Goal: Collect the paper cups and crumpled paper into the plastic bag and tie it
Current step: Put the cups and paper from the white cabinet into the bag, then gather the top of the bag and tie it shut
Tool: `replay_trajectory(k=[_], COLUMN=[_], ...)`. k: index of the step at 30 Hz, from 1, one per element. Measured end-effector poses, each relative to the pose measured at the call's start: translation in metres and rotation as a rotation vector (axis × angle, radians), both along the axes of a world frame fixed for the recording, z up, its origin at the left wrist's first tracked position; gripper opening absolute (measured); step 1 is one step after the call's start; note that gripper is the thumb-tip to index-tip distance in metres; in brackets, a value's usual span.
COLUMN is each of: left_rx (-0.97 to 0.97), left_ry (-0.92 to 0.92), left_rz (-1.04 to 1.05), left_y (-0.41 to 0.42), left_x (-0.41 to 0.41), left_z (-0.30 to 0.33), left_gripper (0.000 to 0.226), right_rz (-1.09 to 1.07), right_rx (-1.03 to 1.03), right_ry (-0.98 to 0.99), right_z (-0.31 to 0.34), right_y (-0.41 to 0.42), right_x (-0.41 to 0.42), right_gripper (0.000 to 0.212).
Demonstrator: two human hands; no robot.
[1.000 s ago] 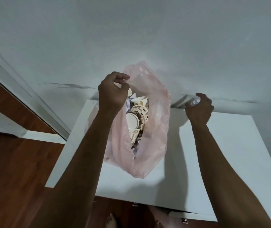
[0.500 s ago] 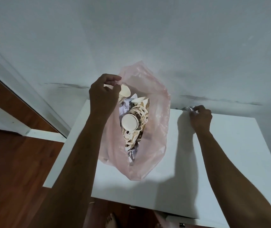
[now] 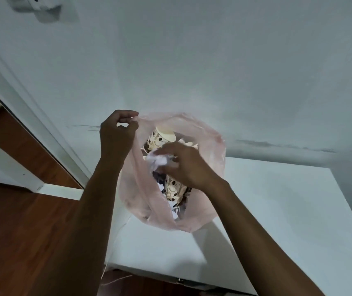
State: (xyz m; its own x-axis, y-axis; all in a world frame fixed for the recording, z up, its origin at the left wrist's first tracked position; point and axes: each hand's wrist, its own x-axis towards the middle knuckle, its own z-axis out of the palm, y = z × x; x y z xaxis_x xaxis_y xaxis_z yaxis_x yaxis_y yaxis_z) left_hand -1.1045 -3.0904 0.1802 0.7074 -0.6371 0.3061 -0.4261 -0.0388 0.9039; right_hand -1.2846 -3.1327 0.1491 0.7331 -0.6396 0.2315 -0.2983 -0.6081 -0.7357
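A pink translucent plastic bag (image 3: 211, 146) stands open on the white table (image 3: 277, 206). My left hand (image 3: 117, 135) pinches the bag's rim at its upper left and holds the mouth up. Over the bag's opening, my right hand (image 3: 183, 163) grips a white ball of crumpled paper (image 3: 158, 161). Patterned paper cups (image 3: 160, 137) lie inside the bag, one with its base turned up, others lower down (image 3: 174, 189) partly hidden by my right hand.
The table stands against a pale wall (image 3: 213, 71). A white door frame (image 3: 21, 107) runs down the left, beside a brown wooden floor (image 3: 21, 242). A white fixture (image 3: 40, 7) hangs on the wall at the top left.
My right hand came from the table's back edge by the wall to over the bag's mouth, carrying the crumpled paper. The left hand kept hold of the rim and the bag's mouth now gapes wider.
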Motion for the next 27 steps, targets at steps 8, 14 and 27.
replay_trajectory(k=[8, 14, 27], left_rx=[0.321, 0.57, 0.239], left_ry=[-0.044, 0.177, 0.139], left_rz=[-0.091, -0.407, -0.062], left_y=[0.001, 0.001, -0.005], left_x=[0.016, 0.011, 0.086], left_z=[0.0, 0.012, 0.086], left_gripper=[0.043, 0.032, 0.037], right_rz=[-0.842, -0.765, -0.938], right_rx=[-0.053, 0.587, 0.3], right_ry=[-0.131, 0.304, -0.226], right_z=[-0.034, -0.068, 0.036], right_y=[-0.027, -0.044, -0.101], right_x=[-0.038, -0.064, -0.082], right_gripper=[0.068, 0.044, 0.01])
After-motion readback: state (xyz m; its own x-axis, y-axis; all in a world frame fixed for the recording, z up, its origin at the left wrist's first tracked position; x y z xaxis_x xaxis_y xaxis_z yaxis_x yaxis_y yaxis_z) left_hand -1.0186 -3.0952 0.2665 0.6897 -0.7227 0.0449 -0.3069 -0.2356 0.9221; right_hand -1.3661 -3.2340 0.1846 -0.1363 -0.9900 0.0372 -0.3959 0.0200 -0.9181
